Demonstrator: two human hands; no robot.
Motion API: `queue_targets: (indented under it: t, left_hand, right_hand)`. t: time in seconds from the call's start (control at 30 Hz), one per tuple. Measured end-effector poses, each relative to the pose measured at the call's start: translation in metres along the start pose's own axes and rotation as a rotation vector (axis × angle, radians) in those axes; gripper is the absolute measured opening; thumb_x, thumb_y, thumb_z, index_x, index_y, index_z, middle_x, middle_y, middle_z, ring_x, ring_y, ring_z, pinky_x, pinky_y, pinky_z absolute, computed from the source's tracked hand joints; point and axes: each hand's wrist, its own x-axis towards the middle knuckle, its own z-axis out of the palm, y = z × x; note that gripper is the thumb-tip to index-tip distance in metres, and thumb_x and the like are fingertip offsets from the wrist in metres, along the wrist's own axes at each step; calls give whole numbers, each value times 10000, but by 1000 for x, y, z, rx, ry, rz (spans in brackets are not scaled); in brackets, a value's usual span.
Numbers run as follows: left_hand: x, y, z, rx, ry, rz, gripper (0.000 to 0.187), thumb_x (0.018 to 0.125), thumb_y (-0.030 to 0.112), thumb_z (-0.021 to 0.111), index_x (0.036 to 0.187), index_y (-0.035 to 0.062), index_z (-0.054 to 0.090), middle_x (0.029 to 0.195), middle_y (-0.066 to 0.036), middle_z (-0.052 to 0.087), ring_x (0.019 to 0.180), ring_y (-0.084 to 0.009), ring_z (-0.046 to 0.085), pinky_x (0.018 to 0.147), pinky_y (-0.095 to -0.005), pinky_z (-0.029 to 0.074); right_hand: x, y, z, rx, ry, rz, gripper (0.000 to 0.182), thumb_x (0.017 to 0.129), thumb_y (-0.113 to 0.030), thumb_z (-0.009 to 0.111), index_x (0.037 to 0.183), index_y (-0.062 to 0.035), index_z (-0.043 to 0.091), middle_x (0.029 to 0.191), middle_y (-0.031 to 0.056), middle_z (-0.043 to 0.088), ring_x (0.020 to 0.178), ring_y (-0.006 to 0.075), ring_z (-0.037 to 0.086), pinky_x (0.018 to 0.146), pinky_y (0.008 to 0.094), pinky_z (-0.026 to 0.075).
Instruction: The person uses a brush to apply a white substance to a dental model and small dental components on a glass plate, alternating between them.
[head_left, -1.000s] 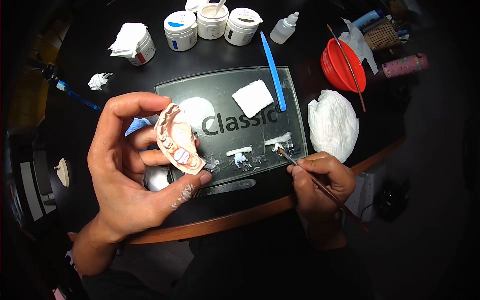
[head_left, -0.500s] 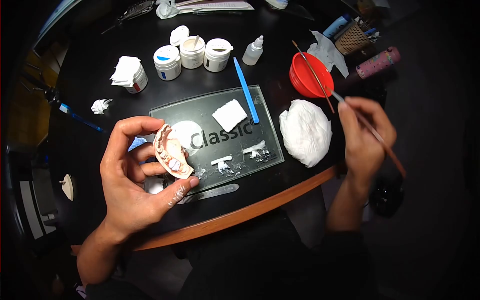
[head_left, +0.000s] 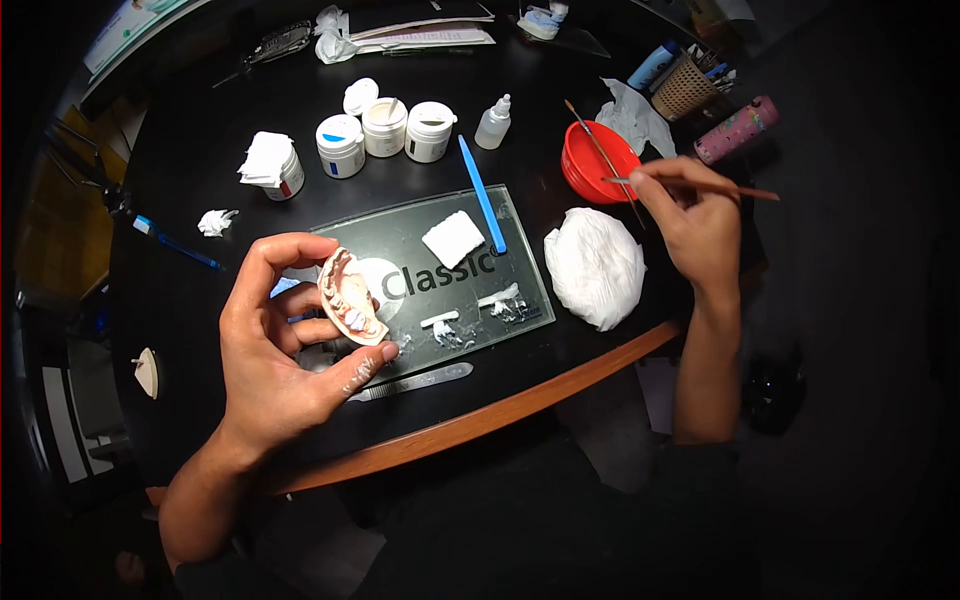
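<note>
My left hand (head_left: 285, 345) grips a dental model (head_left: 350, 300) by its ends between thumb and fingers, over the left part of a glass slab (head_left: 400, 225). White smears mark the thumb. My right hand (head_left: 690, 220) pinches a thin brush (head_left: 725, 187), whose tip is over the red bowl (head_left: 585, 165). Another brush (head_left: 603, 150) lies across that bowl. On the slab are a white square pad (head_left: 453, 240), a blue stick (head_left: 482, 195) and white paste (head_left: 443, 328) in small patches.
Behind the slab stand white jars (head_left: 341, 147) and a dropper bottle (head_left: 493, 122). A white tissue bundle (head_left: 597, 268) lies right of the slab, a metal spatula (head_left: 420, 381) in front. A pen basket (head_left: 685, 88) and pink bottle (head_left: 737, 130) are at the back right.
My right hand has moved up and left with the brush, now held more level, its tip over the bowl. The view has shifted slightly; my left hand still holds the model.
</note>
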Motion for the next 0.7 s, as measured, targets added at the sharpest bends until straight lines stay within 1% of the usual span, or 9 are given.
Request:
queue_targets:
  t: [0.07,0.17,0.2,0.27,0.37,0.5,0.53,0.63,0.7]
  left_hand:
    - [0,-1,0,2,-1,4,667,725,-143,838,1283,-59,482,1255,-142,493,1135,-208,684,915,-350,679]
    - [-1,-2,2,-2,1,-5,658,728,-142,833,1281,-57,488,1251,-140,495,1128,-201,683,913,-346,679]
    - [-1,-2,3,-3,0,-10,656,729,-142,832,1281,-57,488,1251,-140,495,1126,-201,684,913,-346,679]
    - [0,0,3,-1,-3,-22,652,732,-141,829,1281,-59,489,1251,-141,495,1120,-200,685,913,-345,679]
    - [1,0,4,9,7,-10,649,736,-142,823,1285,-65,486,1249,-141,495,1107,-192,685,912,-344,680]
    - [2,-1,3,-8,12,11,649,732,-149,818,1285,-71,488,1249,-144,499,1103,-188,683,906,-346,683]
    - [2,-2,3,-6,7,18,649,731,-150,818,1285,-72,489,1251,-145,500,1103,-189,683,905,-346,684]
    - [0,-4,3,3,7,33,663,724,-150,825,1291,-74,490,1258,-146,499,1109,-190,681,906,-347,683]
    - [1,-5,3,4,7,38,673,721,-148,828,1296,-76,487,1262,-150,498,1114,-192,681,905,-348,683]
  right_hand:
    - [-30,-12,-4,61,19,45,84,852,-36,810,927,-3,791,815,40,695,731,77,612,652,238,457]
    - [-61,-13,-2,28,-135,61,138,844,-21,825,978,-16,793,874,39,701,829,88,619,688,237,473]
    - [-66,-10,-2,13,-130,16,144,850,-29,827,990,-24,795,856,51,708,774,86,612,668,240,470]
    - [-76,-14,-2,9,-34,72,90,889,-38,804,961,7,774,824,53,720,735,79,619,650,227,464]
    - [-90,-14,-8,129,52,211,96,938,-36,760,980,46,734,863,82,735,742,85,657,668,216,491]
    - [-111,-49,13,353,72,187,115,971,19,675,1070,77,685,878,139,734,814,134,715,729,235,546]
    - [-115,-53,24,369,70,91,102,949,36,676,1041,77,694,857,146,737,800,153,724,727,238,554]
    - [-128,-57,49,420,14,4,124,869,51,729,991,66,708,865,156,735,762,171,723,698,245,556]
    - [-133,-59,66,420,42,25,115,853,53,740,963,54,705,812,129,712,712,139,689,630,229,516]
